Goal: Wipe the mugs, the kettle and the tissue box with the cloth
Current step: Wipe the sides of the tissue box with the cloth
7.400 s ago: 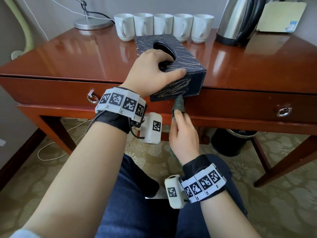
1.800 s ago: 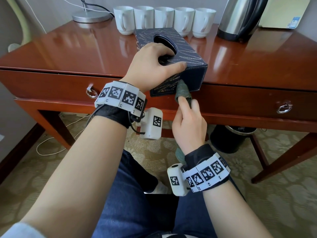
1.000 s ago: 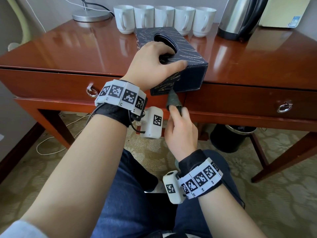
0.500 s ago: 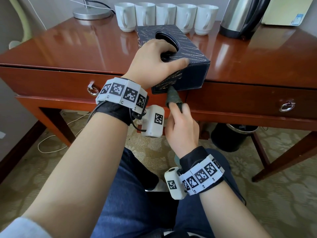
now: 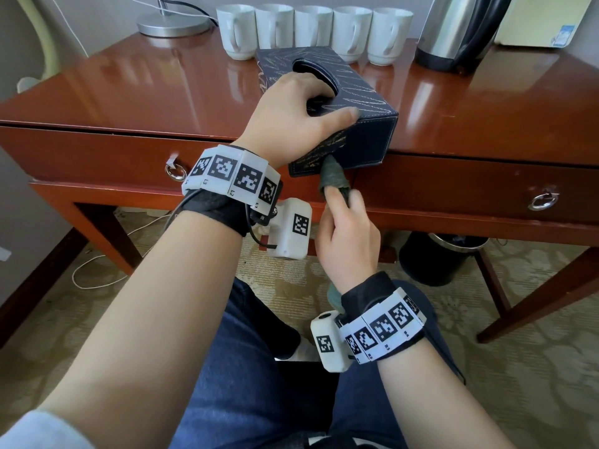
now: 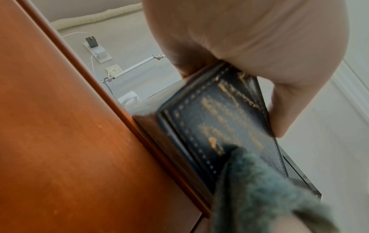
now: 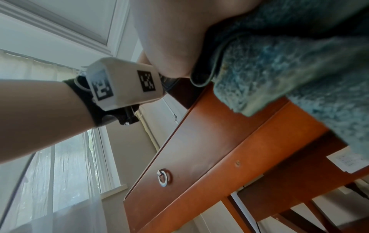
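Observation:
The dark blue tissue box (image 5: 363, 102) with gold scribble pattern juts over the desk's front edge. My left hand (image 5: 291, 118) grips it from above, fingers curled into the round opening, thumb along the top edge. My right hand (image 5: 346, 234) holds the grey-green cloth (image 5: 332, 178) wrapped over its raised fingers, pressing it against the box's near side, the cloth (image 6: 259, 181) touching the stitched panel (image 6: 219, 126). Several white mugs (image 5: 314, 30) stand in a row behind the box. The steel kettle (image 5: 460, 30) stands at the back right.
A lamp base (image 5: 173, 25) sits at the desk's back left, a pale box (image 5: 544, 21) at the back right. Ring pulls (image 5: 543, 200) hang on the desk drawers (image 5: 97, 157). A black bin (image 5: 440, 257) stands under the desk. My knees are below.
My right hand has been rubbing the cloth back and forth along the box's near side, now slightly right of half a second ago. My left hand keeps the same grip.

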The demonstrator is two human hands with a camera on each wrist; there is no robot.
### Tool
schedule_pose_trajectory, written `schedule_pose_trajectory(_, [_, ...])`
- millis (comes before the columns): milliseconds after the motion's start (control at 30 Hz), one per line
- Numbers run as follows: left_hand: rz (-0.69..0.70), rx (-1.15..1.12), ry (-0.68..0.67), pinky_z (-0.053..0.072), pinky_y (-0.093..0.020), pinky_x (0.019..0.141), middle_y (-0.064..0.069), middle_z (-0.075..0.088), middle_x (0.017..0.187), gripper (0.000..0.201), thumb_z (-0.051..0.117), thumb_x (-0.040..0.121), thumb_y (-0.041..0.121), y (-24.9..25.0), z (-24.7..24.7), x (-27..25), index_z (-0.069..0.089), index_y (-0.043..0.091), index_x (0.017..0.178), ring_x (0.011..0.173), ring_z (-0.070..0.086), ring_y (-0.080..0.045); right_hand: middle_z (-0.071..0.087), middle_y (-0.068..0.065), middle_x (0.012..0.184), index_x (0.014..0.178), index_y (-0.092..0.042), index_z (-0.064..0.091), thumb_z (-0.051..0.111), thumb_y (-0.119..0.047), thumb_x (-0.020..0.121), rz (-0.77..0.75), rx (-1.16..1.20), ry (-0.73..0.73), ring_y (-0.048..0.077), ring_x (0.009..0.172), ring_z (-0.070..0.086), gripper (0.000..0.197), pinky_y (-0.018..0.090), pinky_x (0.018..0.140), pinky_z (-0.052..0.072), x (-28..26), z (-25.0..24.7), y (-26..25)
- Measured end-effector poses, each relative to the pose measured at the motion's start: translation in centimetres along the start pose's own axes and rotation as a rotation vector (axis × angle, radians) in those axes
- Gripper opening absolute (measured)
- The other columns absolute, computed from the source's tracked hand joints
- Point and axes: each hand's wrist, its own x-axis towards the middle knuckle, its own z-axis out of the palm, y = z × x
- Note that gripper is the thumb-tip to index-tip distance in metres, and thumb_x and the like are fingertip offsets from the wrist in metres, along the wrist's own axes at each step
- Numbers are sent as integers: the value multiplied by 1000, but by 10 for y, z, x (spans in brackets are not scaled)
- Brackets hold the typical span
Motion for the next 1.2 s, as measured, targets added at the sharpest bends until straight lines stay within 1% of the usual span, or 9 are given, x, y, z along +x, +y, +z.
schedule_pose_trajectory(100, [5,7,9,35,-21,85,2,66,113,80,45,70,75,0,1,1,70,13,114,109,57,-14,53,15,87,112,-7,63,35,-15,84,23,-10,54,21,51,34,41,24,51,27,6,-3,4])
schedule_pose_trajectory(267, [9,17,26,33,-21,84,2,66,112,74,49,75,71,0,2,1,69,12,114,109,57,-14,55,15,89,115,-7,61,35,-15,85,22,-15,29,28,52,49,41,24,51,28,0,-1,6])
schedule_pose_trajectory(600, [7,76,83,33,-24,80,-1,67,106,59,53,81,61,4,11,6,70,10,106,105,56,-18,54,17,88,116,-6,61,39,-13,86,57,-7,93,33,54,50,38,27,52,31,13,-4,13])
schedule_pose_trajectory(700, [18,61,54,31,-26,74,0,62,88,55,49,86,61,5,6,6,65,8,87,87,53,-12,55,17,87,116,-4,61,47,-7,86,71,-8,96,35,55,51,33,28,53,32,9,-2,16])
schedule_pose_trajectory(800, [-55,-204,-49,33,-33,69,-5,52,72,68,44,91,61,0,-7,5,59,-6,82,68,45,-11,56,16,88,117,-4,61,48,-7,87,75,5,81,34,57,53,33,27,55,33,6,-1,17])
schedule_pose_trajectory(867, [-42,-291,-66,42,-40,79,-14,62,81,78,39,86,64,-7,-11,5,62,-10,92,75,54,-20,56,15,89,118,-5,60,47,-8,88,82,16,76,32,58,53,33,27,56,34,4,0,17])
schedule_pose_trajectory(967, [87,-169,21,39,-43,90,-27,66,95,73,29,91,53,-10,-5,1,65,-10,91,92,58,-33,56,14,91,118,-6,60,47,-9,88,61,27,58,32,59,54,33,29,52,39,2,1,15])
schedule_pose_trajectory(1067, [161,-175,157,40,-41,88,-21,70,92,58,29,95,38,-12,4,-4,70,-4,92,90,60,-29,56,15,93,116,-7,60,47,-8,86,7,19,41,33,58,55,32,31,48,44,2,1,11])
schedule_pose_trajectory(1200, [181,-217,217,39,-30,89,-9,73,99,54,29,93,33,-14,9,-3,74,4,97,95,59,-16,57,15,95,115,-8,60,43,-12,88,-13,10,85,34,60,54,32,28,51,38,17,-4,13])
